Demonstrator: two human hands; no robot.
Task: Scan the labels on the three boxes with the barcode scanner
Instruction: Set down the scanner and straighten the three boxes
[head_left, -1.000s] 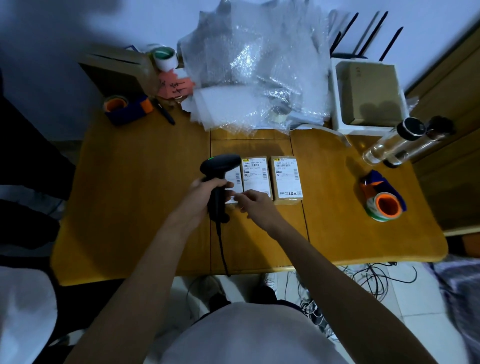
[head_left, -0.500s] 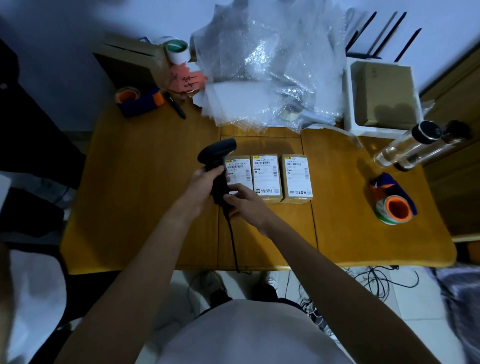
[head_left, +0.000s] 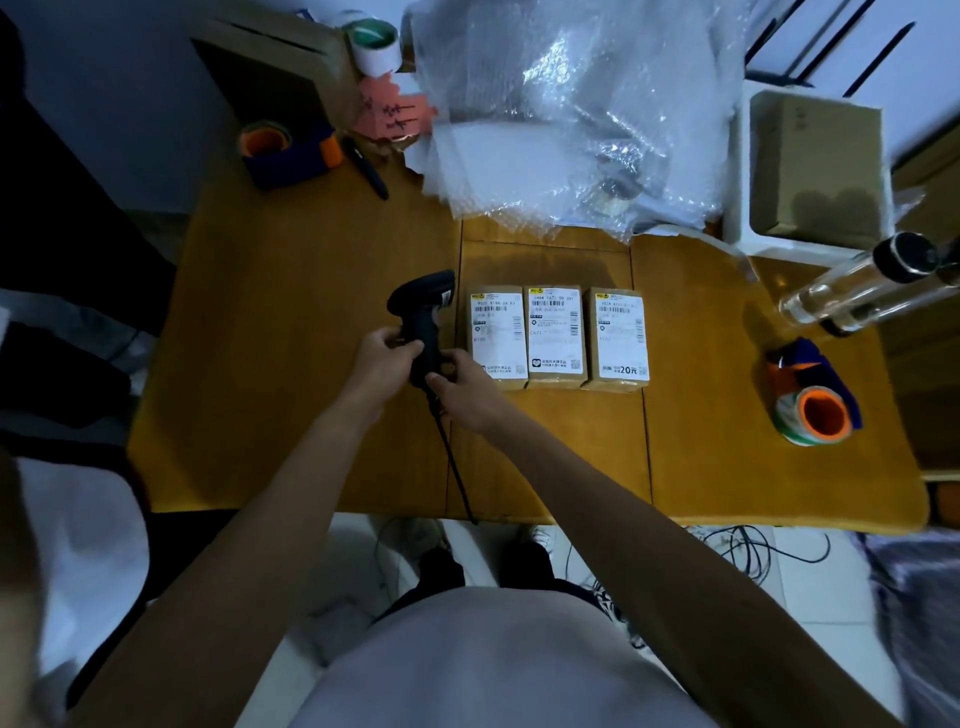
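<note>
Three small brown boxes with white barcode labels lie side by side mid-table: the left box (head_left: 496, 332), the middle box (head_left: 554, 332) and the right box (head_left: 618, 335). A black corded barcode scanner (head_left: 423, 317) stands just left of the left box, its head tilted toward the boxes. My left hand (head_left: 382, 358) grips the scanner's handle from the left. My right hand (head_left: 457, 387) holds the handle's lower end from the right, covering the near left corner of the left box. The scanner's cable (head_left: 452, 457) runs off the table's near edge.
On the wooden table (head_left: 311, 364): a bubble-wrap heap (head_left: 571, 114) at the back, a tape dispenser (head_left: 283, 150) and pen (head_left: 366, 169) back left, a white tray (head_left: 740, 228) with a carton, lying bottles (head_left: 857, 286) and tape rolls (head_left: 815, 410) at right.
The scanner has shifted left, off the left box's label, which now shows in full. My right hand has moved from the box onto the scanner's handle. The camera view has moved closer.
</note>
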